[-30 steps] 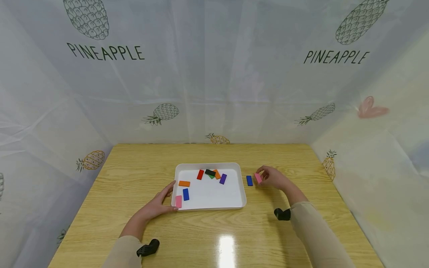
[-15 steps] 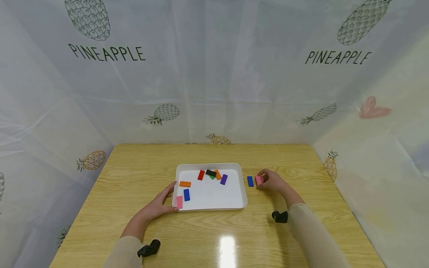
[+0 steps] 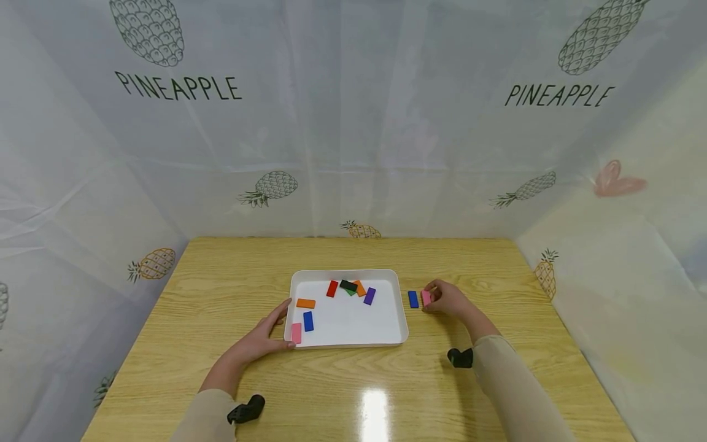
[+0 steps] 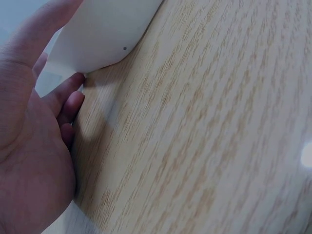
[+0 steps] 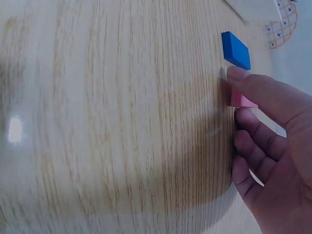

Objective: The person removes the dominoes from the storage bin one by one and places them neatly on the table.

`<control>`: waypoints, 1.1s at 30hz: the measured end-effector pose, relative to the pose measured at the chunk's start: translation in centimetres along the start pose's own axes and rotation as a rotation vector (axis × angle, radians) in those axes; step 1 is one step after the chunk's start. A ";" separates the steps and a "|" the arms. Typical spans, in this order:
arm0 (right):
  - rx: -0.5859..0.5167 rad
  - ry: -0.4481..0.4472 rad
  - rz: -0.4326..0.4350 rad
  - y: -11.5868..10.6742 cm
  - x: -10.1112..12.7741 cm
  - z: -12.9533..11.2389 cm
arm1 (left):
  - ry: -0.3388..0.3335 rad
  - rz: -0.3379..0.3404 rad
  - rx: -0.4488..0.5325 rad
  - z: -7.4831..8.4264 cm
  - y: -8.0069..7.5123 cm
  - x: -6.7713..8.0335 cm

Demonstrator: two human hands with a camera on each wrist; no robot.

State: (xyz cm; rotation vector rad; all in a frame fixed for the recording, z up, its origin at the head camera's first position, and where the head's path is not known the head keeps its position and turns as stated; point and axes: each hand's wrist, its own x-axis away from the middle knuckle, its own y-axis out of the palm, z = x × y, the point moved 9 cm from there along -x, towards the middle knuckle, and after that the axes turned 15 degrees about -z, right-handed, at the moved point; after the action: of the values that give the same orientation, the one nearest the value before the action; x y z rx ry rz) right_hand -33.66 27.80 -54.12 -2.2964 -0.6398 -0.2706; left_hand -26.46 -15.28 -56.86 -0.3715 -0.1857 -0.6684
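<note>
My right hand (image 3: 448,299) pinches a pink domino (image 3: 426,298) at the table, just right of a blue domino (image 3: 413,299) that lies on the wood. In the right wrist view the thumb covers part of the pink domino (image 5: 242,99), and the other fingers curl below it. My left hand (image 3: 259,339) lies against the left end of a white tray (image 3: 348,344), thumb at the near corner and fingers along the side, spread. The left wrist view shows the tray's outer wall (image 4: 105,41) beside the fingertips.
Inside the tray lie a pink tile (image 3: 296,333), a blue tile (image 3: 308,321), an orange tile (image 3: 306,303), a red tile (image 3: 332,288) and a purple tile (image 3: 369,296). A black tile (image 3: 348,286) overlaps green and orange ones. A pineapple-print cloth (image 3: 353,141) hangs behind the table.
My right hand has lowered the pink domino slightly towards me, and it has turned from tilted to nearly parallel with the blue one. My left hand stays at the tray.
</note>
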 end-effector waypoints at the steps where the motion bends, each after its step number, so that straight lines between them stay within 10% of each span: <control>1: 0.002 0.001 -0.001 0.0 0.0 0.0 | 0.000 0.000 -0.005 0.0 0.0 0.0; 33: 0.068 -0.003 -0.001 0.1 0.4 -0.6 | -0.002 -0.001 -0.028 0.1 0.0 0.0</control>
State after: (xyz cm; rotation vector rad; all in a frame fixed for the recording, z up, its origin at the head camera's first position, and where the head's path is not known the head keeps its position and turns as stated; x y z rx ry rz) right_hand -33.29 27.49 -53.56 -2.2321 -0.6422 -0.2425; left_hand -26.42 -15.25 -56.80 -0.3992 -0.1785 -0.6724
